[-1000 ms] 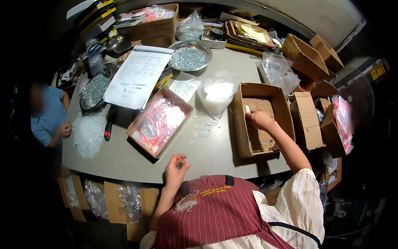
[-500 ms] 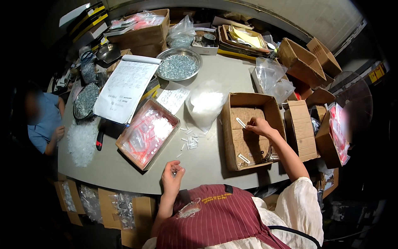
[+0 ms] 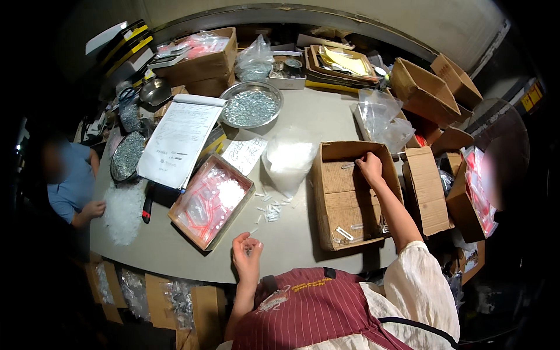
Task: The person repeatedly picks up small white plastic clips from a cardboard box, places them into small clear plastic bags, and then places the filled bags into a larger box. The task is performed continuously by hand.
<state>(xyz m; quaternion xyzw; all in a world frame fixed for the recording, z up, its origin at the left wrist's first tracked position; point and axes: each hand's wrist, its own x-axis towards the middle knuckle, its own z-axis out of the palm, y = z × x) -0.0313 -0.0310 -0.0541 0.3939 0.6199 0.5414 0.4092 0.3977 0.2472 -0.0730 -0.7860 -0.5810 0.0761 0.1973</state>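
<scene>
My right hand [image 3: 371,169] reaches into an open cardboard box [image 3: 328,221], near its far wall. Its fingers are pinched together, with a small pale strip-shaped piece [image 3: 348,165] at the fingertips. In the near end of the box lie a white-edged strip [image 3: 345,233] and a fainter one [image 3: 356,226]. My left hand [image 3: 247,254] hovers over the table's near edge with fingers curled; some small pieces seem to sit inside, too hidden to name. Several small white pieces [image 3: 272,211] are scattered beyond it, beside a clear bag of white pieces [image 3: 290,160].
Left of the scattered pieces sits a box of red-edged plastic bags [image 3: 204,213]. A clipboard [image 3: 178,143], a metal bowl of small metal parts [image 3: 251,107] and a pile of clear pieces [image 3: 124,216] lie beyond. Another person [image 3: 73,178] sits at the left. Cardboard boxes [image 3: 429,189] crowd the right.
My right hand has moved toward the box's far wall. A second strip now shows in its near end. My left hand stays curled near the table edge. The view has tilted slightly.
</scene>
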